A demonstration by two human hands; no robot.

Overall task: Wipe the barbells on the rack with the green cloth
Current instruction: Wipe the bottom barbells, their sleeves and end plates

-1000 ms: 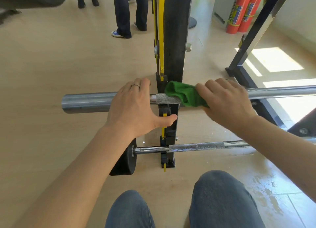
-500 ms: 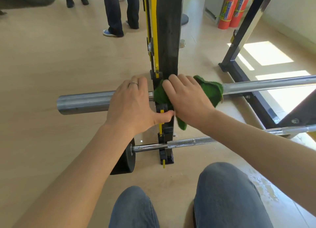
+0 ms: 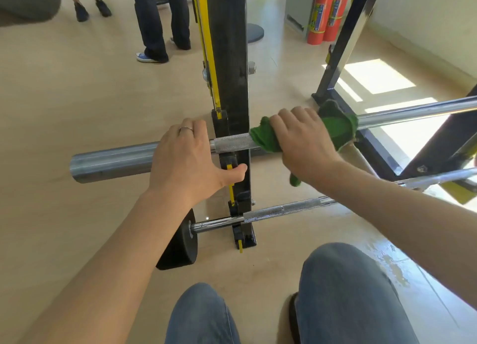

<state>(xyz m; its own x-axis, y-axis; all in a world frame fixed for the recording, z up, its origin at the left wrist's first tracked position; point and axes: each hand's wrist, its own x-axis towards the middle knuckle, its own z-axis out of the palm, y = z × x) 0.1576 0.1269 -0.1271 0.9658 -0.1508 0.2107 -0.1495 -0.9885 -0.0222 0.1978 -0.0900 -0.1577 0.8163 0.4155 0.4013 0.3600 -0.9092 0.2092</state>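
— While the upper barbell (image 3: pixel 413 113) is lying across the black rack post (image 3: pixel 229 60), where is the green cloth (image 3: pixel 335 128) sitting?

— It is wrapping the bar just to the right of the post, with a scrap of it hanging down below the bar. The right hand (image 3: pixel 302 142) is clutching it, fingers curling over the top of the bar and the cloth together.

— And the left hand (image 3: pixel 188 160)?

— It is gripping the same bar just to the left of the post, where the thin shaft is meeting the thick sleeve. The fingers are going over the top, and the thumb is reaching under the bar toward the post. A ring (image 3: pixel 186 129) is showing on one finger.

— Is the rough, knurled part showing?

— Yes, it is lying bare in front of the post, between the two hands.

— What about the lower barbell (image 3: pixel 278 211)?

— It is resting lower on the post, and neither hand is touching it. Its black weight plate (image 3: pixel 178 243) is sitting left of the post.

— Anything else around?

— Two red fire extinguishers (image 3: pixel 326 13) are standing well beyond the post to the right, and someone's legs (image 3: pixel 162 18) are standing beyond it to the left.
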